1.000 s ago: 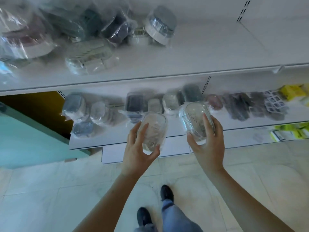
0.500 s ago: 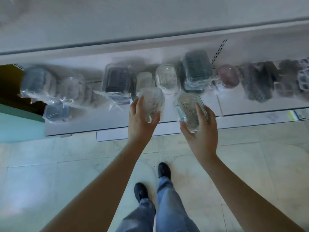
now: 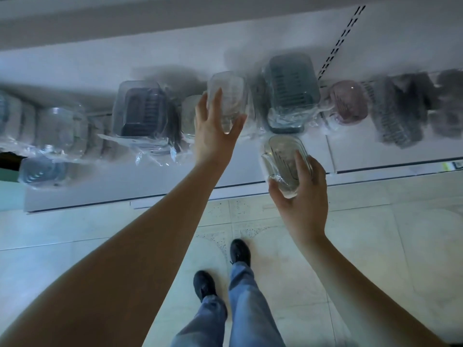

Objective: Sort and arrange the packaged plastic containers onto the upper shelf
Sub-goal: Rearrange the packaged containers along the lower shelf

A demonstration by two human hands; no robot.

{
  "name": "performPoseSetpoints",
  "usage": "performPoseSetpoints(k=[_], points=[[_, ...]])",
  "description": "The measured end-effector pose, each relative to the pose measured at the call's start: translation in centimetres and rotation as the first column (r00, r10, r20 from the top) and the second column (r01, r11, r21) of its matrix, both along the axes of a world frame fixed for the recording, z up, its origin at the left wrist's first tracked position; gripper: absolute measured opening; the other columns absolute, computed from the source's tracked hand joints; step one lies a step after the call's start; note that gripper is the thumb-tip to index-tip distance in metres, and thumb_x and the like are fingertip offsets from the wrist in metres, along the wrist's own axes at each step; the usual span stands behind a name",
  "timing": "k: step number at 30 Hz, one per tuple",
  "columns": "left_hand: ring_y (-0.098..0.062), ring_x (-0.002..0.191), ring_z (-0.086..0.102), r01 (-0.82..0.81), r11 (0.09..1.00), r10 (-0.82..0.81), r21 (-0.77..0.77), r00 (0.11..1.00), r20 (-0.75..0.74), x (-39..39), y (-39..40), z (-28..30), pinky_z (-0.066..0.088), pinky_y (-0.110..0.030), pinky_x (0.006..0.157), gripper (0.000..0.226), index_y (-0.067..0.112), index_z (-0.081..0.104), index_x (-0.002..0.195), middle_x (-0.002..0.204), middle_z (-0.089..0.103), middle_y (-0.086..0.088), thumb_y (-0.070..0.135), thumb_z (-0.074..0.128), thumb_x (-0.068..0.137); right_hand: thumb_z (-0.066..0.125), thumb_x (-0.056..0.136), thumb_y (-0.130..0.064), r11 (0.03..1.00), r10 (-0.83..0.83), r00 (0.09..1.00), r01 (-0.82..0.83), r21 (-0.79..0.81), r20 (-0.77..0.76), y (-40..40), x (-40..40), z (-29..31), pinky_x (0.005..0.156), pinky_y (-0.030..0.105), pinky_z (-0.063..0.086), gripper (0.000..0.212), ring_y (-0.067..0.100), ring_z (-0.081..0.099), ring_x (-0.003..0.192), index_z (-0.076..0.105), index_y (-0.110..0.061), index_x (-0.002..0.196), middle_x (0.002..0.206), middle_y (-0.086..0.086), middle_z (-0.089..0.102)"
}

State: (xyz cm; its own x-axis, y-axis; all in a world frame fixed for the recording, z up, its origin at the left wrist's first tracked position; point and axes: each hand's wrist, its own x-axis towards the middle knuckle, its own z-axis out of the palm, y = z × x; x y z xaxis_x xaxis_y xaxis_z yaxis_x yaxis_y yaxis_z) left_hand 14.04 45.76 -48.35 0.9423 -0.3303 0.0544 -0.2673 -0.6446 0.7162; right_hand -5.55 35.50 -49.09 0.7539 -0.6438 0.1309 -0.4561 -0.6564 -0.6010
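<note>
White shelf (image 3: 125,186) over pale tiled floor (image 3: 75,246); wrapped containers (image 3: 140,113) lined up.

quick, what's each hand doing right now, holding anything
Left hand: holds a clear wrapped plastic container, fingers spread round it, over the shelf.
Right hand: grips a clear ribbed oval plastic container.

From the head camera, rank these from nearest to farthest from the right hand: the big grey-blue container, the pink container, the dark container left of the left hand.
Measured from the right hand:
1. Grey-blue container, on the shelf just above the hand.
2. Pink container, up and to the right, beside the grey-blue one.
3. Dark container, far left, beyond the left hand.
</note>
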Motion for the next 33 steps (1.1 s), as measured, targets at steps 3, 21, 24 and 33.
performPoseSetpoints(k=[3,21,24,33], points=[[-0.026,0.139,0.037,-0.012,1.0,0.012,-0.014,1.0,0.024,-0.3,0.7,-0.1,0.055,-0.042,0.09,0.074,0.026,0.03,0.155,0.157,0.026,-0.006,0.053,0.06,0.094,0.069,0.088,-0.048,1.0,0.012,1.0,-0.012,0.005,0.013,0.0,0.4,0.0,0.092,0.035,0.056,0.073,0.021,0.048,0.131,0.042,-0.021,0.15,0.146,0.009,0.046],[-0.009,0.141,0.035,-0.1,0.993,0.108,-0.058,0.982,0.155,-4.6,14.5,4.2,0.045,-0.019,0.098,0.072,0.015,0.034,0.153,0.157,0.031,-0.008,0.044,0.063,0.093,0.054,0.093,-0.06,0.974,0.177,0.983,-0.182,-0.135,-0.049,4.4,12.2,2.3,0.11,0.047,0.041,0.077,0.037,0.037,0.14,0.031,-0.024,0.156,0.155,0.019,0.032],[-0.001,0.135,0.032,-0.159,0.982,0.174,-0.098,0.968,0.18,-4.8,17.1,4.7,0.032,0.004,0.094,0.072,0.01,0.036,0.151,0.154,0.034,-0.014,0.046,0.061,0.094,0.054,0.095,-0.057,0.971,0.155,0.984,-0.168,-0.17,-0.088,5.2,15.0,2.1,0.111,0.049,0.036,0.072,0.042,0.034,0.14,0.032,-0.025,0.156,0.156,0.024,0.029],[-0.007,0.136,0.032,-0.245,0.966,0.257,-0.089,0.952,0.168,-4.0,23.1,3.3,0.023,0.009,0.095,0.07,0.009,0.037,0.151,0.154,0.034,-0.018,0.039,0.063,0.094,0.051,0.097,-0.055,0.947,0.187,0.947,-0.244,-0.21,-0.261,9.2,20.9,1.3,0.106,0.044,0.037,0.067,0.042,0.044,0.127,0.035,-0.025,0.154,0.162,0.018,0.02]])
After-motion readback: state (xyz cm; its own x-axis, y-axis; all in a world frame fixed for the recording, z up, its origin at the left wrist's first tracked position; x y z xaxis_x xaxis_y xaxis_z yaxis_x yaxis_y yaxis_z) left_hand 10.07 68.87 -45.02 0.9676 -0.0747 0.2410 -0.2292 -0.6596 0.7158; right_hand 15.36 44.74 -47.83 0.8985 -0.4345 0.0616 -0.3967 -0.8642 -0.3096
